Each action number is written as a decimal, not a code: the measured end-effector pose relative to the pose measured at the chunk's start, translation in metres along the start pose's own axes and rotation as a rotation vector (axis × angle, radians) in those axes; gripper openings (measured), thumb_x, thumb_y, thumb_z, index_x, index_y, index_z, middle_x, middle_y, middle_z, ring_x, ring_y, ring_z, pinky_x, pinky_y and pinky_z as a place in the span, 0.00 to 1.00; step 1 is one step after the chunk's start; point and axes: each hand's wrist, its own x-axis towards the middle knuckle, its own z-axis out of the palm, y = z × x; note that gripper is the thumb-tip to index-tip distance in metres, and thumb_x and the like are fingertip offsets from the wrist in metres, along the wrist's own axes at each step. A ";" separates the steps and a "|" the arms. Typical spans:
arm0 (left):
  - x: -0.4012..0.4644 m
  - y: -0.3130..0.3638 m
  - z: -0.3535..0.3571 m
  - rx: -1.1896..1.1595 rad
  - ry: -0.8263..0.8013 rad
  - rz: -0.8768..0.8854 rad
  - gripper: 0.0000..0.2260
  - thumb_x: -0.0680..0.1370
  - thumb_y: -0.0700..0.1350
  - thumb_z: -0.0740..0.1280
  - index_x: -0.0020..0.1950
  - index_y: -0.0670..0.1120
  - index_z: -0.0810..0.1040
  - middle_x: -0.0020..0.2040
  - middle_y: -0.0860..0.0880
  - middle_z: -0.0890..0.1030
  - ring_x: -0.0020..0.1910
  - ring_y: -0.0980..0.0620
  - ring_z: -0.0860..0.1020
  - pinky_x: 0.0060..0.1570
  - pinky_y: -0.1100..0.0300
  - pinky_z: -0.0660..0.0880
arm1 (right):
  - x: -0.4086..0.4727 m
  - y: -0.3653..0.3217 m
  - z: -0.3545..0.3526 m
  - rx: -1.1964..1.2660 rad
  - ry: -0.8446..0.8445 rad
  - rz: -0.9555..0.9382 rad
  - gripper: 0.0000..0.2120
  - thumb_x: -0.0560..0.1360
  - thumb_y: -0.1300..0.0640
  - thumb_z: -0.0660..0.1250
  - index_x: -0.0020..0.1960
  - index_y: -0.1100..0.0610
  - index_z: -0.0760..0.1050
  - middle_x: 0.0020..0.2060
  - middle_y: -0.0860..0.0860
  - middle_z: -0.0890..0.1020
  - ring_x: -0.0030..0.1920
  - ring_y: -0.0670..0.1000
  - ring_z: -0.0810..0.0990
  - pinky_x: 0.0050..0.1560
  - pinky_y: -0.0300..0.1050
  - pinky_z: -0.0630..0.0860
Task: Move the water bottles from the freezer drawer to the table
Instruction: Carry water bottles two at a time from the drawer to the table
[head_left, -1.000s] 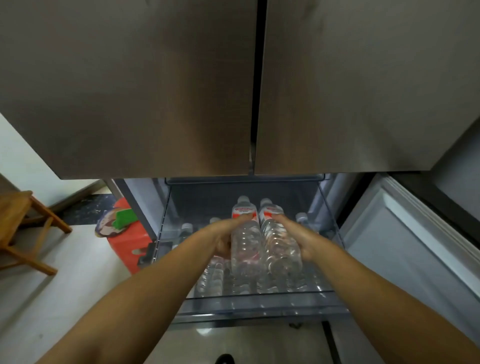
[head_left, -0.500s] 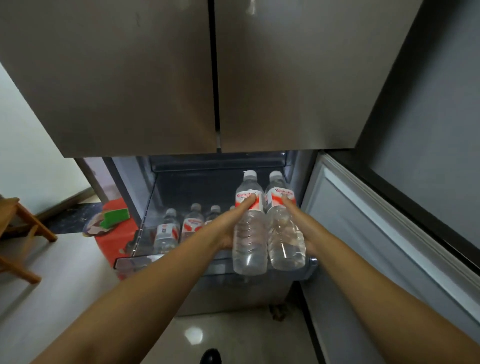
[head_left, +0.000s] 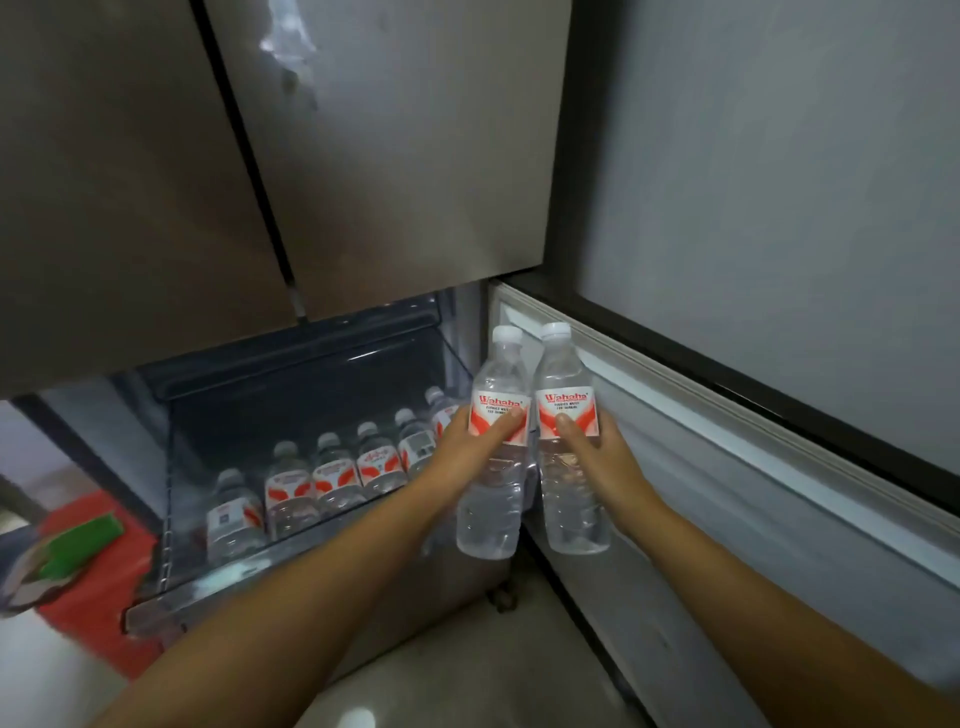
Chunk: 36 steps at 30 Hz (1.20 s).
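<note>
Both bottles are out of the drawer (head_left: 156, 582) now: a second ago they sat low among the others, and here they hang in the air to the right of it, upright and side by side, almost touching. The left hand (head_left: 467, 447) grips the left bottle (head_left: 493, 467) round its label, thumb lying across the red print; the right hand (head_left: 597, 457) grips the right bottle (head_left: 569, 467) the same way. The view has also swung to the right, so the fridge doors (head_left: 363, 156) slide off to the left and the open side door (head_left: 727, 467) fills the right. That reads as the person turning away from the freezer, so I judge the lift finished and the carry to the table beginning; no table shows yet. A row of bottles (head_left: 332, 473) stands along the far side of the drawer, so more trips look needed. A red box (head_left: 93, 613) with something green on top sits on the floor at the left.
</note>
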 end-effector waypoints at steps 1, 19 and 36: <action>0.000 -0.004 0.002 0.047 -0.025 -0.003 0.26 0.70 0.63 0.70 0.64 0.52 0.73 0.57 0.51 0.82 0.53 0.51 0.82 0.53 0.52 0.79 | -0.009 0.002 -0.003 0.019 0.037 0.002 0.21 0.76 0.46 0.66 0.67 0.50 0.69 0.55 0.49 0.82 0.51 0.48 0.83 0.47 0.41 0.81; -0.082 -0.093 0.105 0.456 -0.714 -0.011 0.29 0.63 0.67 0.72 0.57 0.49 0.77 0.49 0.50 0.84 0.46 0.50 0.83 0.51 0.47 0.81 | -0.242 0.095 -0.042 -0.141 0.776 0.331 0.14 0.73 0.51 0.71 0.55 0.56 0.75 0.45 0.48 0.83 0.42 0.44 0.82 0.43 0.38 0.77; -0.358 -0.138 0.321 0.608 -1.312 0.180 0.22 0.70 0.60 0.72 0.57 0.49 0.72 0.49 0.50 0.81 0.47 0.50 0.81 0.49 0.54 0.79 | -0.593 0.130 -0.123 -0.168 1.421 0.610 0.20 0.72 0.41 0.68 0.58 0.49 0.69 0.45 0.44 0.78 0.42 0.42 0.78 0.40 0.35 0.72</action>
